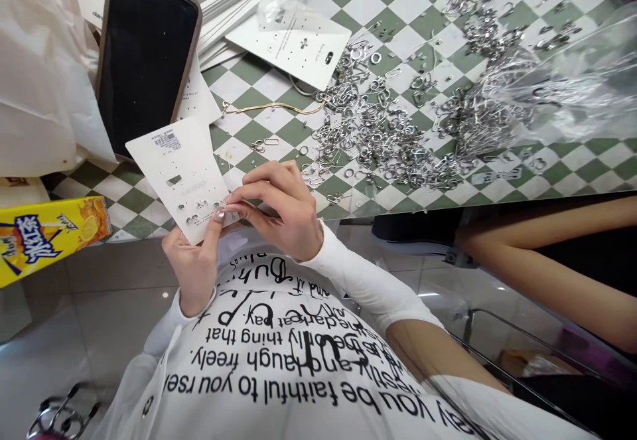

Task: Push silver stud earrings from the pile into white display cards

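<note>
A white earring card (192,168) with rows of small holes and a barcode sticker is tilted over the table's front edge. My left hand (194,254) grips it along the lower edge, thumb on the front. Several silver stud earrings (201,204) sit in the lower part of the card. My right hand (281,208) is at the card's lower right corner, thumb and forefinger pinched together there. Whatever lies between those fingertips is too small to make out. Beyond the right hand spreads a heap of silver rings and clips (383,135).
A dark phone (146,55) lies at the left on stacked white cards (223,2). Behind the hands are another card (298,42) and a gold chain (279,105). Plastic bags (587,81) cover the right side. A yellow drink carton (50,234) stands left. A person's bare arm (557,267) is at right.
</note>
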Action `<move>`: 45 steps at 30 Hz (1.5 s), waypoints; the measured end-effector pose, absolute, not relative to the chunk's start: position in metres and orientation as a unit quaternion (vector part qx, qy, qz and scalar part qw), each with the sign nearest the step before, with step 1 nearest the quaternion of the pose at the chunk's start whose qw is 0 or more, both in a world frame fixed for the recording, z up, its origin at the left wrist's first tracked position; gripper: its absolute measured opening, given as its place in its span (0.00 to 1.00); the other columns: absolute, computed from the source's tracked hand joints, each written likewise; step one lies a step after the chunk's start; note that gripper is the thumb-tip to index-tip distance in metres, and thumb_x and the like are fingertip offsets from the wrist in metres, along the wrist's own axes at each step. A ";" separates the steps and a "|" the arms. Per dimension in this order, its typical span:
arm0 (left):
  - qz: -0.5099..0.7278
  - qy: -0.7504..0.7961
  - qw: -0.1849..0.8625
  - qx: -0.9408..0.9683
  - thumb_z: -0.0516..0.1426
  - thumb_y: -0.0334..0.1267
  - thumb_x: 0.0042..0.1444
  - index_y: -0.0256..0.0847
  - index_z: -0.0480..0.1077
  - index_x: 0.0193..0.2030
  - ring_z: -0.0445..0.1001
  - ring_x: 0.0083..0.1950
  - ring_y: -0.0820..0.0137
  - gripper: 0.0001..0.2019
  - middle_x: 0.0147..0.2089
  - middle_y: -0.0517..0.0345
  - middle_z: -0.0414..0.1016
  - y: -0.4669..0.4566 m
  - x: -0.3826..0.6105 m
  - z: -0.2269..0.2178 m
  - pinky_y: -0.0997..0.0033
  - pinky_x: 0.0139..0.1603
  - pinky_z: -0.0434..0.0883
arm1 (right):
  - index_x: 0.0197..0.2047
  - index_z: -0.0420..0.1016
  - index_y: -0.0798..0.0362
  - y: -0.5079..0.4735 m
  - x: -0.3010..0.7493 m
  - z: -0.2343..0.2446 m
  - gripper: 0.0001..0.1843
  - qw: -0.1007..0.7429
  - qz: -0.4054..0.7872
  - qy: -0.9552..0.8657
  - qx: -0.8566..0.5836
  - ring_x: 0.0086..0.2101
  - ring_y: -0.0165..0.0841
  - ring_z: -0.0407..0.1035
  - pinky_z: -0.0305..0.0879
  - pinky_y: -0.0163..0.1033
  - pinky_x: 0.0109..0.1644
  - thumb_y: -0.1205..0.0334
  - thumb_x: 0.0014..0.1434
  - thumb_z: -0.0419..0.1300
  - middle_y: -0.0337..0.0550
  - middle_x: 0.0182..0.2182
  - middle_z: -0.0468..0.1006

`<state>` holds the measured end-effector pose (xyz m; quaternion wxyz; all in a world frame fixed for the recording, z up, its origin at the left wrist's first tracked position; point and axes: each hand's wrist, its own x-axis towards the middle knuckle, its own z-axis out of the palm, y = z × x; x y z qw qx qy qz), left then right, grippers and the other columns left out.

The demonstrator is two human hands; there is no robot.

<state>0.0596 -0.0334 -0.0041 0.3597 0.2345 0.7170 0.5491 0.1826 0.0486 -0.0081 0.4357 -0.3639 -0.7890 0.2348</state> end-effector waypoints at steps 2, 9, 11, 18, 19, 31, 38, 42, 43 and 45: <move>0.551 0.715 0.363 0.229 0.69 0.40 0.54 0.40 0.82 0.38 0.83 0.42 0.63 0.08 0.41 0.54 0.84 -0.033 0.060 -0.004 0.62 0.44 0.85 | 0.38 0.76 0.50 0.049 0.181 -0.010 0.04 0.440 0.230 -0.789 -0.362 0.37 0.29 0.73 0.63 0.41 0.44 0.61 0.66 0.65 0.38 0.36 0.79; 0.545 0.716 0.369 0.233 0.69 0.39 0.54 0.40 0.82 0.37 0.83 0.41 0.65 0.07 0.41 0.54 0.84 -0.031 0.059 -0.002 0.65 0.43 0.85 | 0.39 0.75 0.52 0.048 0.180 -0.014 0.03 0.443 0.209 -0.799 -0.350 0.35 0.28 0.73 0.62 0.41 0.44 0.64 0.65 0.65 0.38 0.35 0.79; 0.538 0.718 0.370 0.239 0.68 0.38 0.55 0.39 0.82 0.37 0.83 0.40 0.65 0.06 0.39 0.54 0.84 -0.032 0.059 -0.001 0.64 0.42 0.85 | 0.40 0.74 0.52 0.047 0.180 -0.015 0.02 0.441 0.195 -0.803 -0.350 0.36 0.28 0.73 0.62 0.40 0.44 0.64 0.66 0.64 0.38 0.35 0.79; 0.555 0.696 0.400 0.220 0.68 0.37 0.54 0.42 0.82 0.39 0.83 0.41 0.65 0.06 0.41 0.56 0.84 -0.029 0.061 0.002 0.64 0.42 0.85 | 0.42 0.71 0.54 0.045 0.179 -0.016 0.01 0.428 0.148 -0.826 -0.335 0.35 0.29 0.73 0.61 0.41 0.44 0.67 0.68 0.61 0.39 0.35 0.79; 0.555 0.696 0.400 0.219 0.69 0.37 0.54 0.42 0.82 0.38 0.83 0.41 0.65 0.06 0.41 0.56 0.84 -0.029 0.061 0.003 0.64 0.42 0.85 | 0.42 0.71 0.54 0.045 0.178 -0.016 0.01 0.423 0.139 -0.830 -0.336 0.35 0.29 0.73 0.61 0.41 0.44 0.67 0.68 0.60 0.40 0.35 0.79; 0.538 0.708 0.403 0.214 0.70 0.39 0.53 0.40 0.82 0.35 0.82 0.38 0.67 0.06 0.38 0.56 0.83 -0.030 0.058 0.003 0.68 0.41 0.85 | 0.41 0.69 0.54 0.045 0.176 -0.015 0.03 0.380 0.102 -0.852 -0.344 0.36 0.27 0.72 0.61 0.41 0.45 0.66 0.71 0.57 0.39 0.36 0.80; 0.547 0.695 0.423 0.197 0.70 0.39 0.53 0.41 0.82 0.38 0.82 0.39 0.67 0.07 0.40 0.55 0.84 -0.032 0.055 0.001 0.67 0.42 0.85 | 0.44 0.74 0.53 0.046 0.181 -0.013 0.03 0.399 0.219 -0.822 -0.343 0.38 0.29 0.73 0.63 0.41 0.45 0.65 0.67 0.62 0.39 0.37 0.80; 0.551 0.681 0.438 0.201 0.70 0.39 0.54 0.42 0.83 0.42 0.83 0.44 0.63 0.10 0.43 0.53 0.84 -0.032 0.055 0.002 0.61 0.46 0.85 | 0.43 0.77 0.51 0.049 0.184 -0.012 0.04 0.443 0.328 -0.766 -0.332 0.37 0.30 0.74 0.64 0.40 0.42 0.65 0.64 0.66 0.38 0.36 0.79; 0.550 0.683 0.435 0.204 0.70 0.39 0.54 0.41 0.83 0.42 0.83 0.43 0.63 0.09 0.42 0.53 0.84 -0.032 0.054 0.002 0.61 0.46 0.85 | 0.41 0.77 0.52 0.050 0.183 -0.012 0.02 0.444 0.332 -0.766 -0.327 0.37 0.30 0.74 0.64 0.41 0.42 0.67 0.64 0.65 0.38 0.35 0.79; 0.546 0.683 0.438 0.210 0.69 0.38 0.54 0.42 0.83 0.41 0.83 0.43 0.64 0.07 0.41 0.54 0.84 -0.032 0.054 0.003 0.62 0.45 0.85 | 0.39 0.76 0.53 0.051 0.182 -0.011 0.03 0.434 0.326 -0.776 -0.321 0.38 0.30 0.74 0.64 0.41 0.43 0.70 0.64 0.64 0.38 0.35 0.79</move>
